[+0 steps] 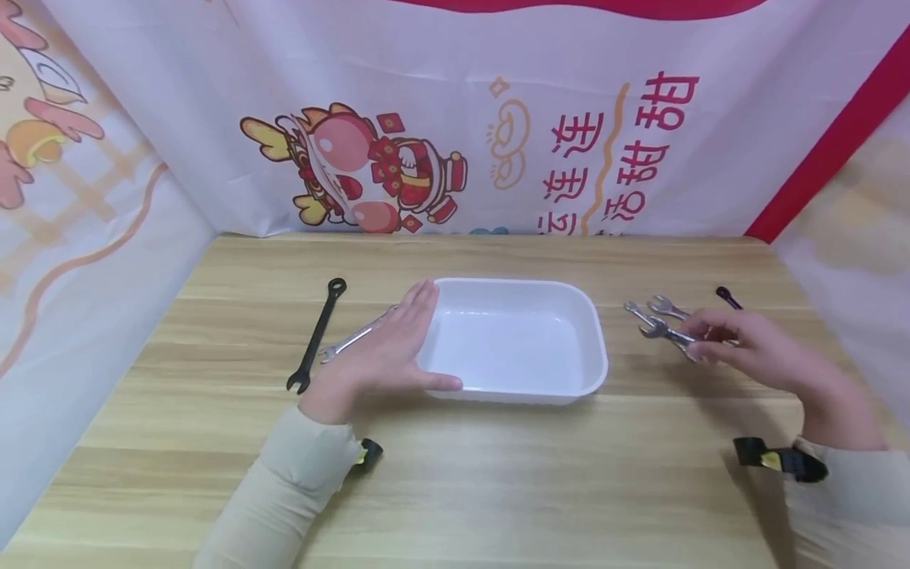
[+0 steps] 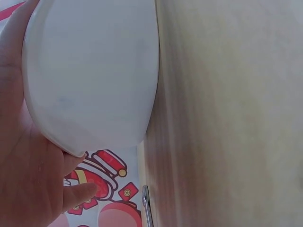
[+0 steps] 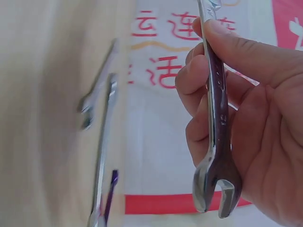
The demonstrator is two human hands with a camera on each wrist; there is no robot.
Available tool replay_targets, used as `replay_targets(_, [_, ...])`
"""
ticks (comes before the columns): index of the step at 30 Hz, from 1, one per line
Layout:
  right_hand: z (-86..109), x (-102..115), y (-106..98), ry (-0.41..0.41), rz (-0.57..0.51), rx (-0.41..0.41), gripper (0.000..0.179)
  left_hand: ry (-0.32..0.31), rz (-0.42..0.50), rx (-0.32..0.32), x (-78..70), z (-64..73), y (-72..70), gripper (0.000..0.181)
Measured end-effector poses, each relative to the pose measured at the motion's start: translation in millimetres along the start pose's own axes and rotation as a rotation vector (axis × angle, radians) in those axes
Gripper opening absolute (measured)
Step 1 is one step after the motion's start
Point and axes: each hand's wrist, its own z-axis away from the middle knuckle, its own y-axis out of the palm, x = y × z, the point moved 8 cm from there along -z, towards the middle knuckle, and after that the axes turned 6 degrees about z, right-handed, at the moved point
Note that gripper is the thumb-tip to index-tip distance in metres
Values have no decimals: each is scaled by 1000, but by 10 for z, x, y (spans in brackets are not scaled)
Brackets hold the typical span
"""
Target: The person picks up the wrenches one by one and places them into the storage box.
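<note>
A white rectangular plastic basin point(image 1: 601, 356) stands on the table with nothing inside it. My left hand point(image 1: 387, 348) lies along its left side, fingers straight at the rim and thumb stretched over the front left corner. In the left wrist view the palm is against the rim of the basin point(image 2: 94, 71). At the right, my right hand point(image 1: 746, 348) grips a silver combination wrench point(image 3: 218, 99) between thumb and fingers, its open end showing below the fingers in the right wrist view. Below it on the table lie another silver wrench point(image 3: 103, 142) and a shorter-looking silver wrench point(image 3: 98, 87).
Left of the basin lie a long black combination wrench point(image 1: 317, 336) and a silver wrench point(image 1: 355, 336), partly hidden by my left hand. A small dark wrench point(image 1: 727, 296) sits at the far right. A printed cloth point(image 1: 498, 63) hangs behind the wooden table point(image 1: 498, 490).
</note>
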Motion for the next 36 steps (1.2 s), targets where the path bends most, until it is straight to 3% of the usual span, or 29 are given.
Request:
replay_targets(8, [-403, 395, -112, -51, -44, -3, 19, -21, 0, -42, 86, 38, -75, 136])
replay_targets(14, [-603, 643, -125, -22, -31, 46, 18, -19, -1, -30, 111, 59, -82, 135])
replay_targets(22, [-831, 936, -38, -13, -101, 93, 20, -11, 0, -37, 87, 58, -125, 135])
replay_targets(36, [-943, 1235, 192, -82, -129, 156, 22, 8, 2, -19, -27, -11, -27, 133])
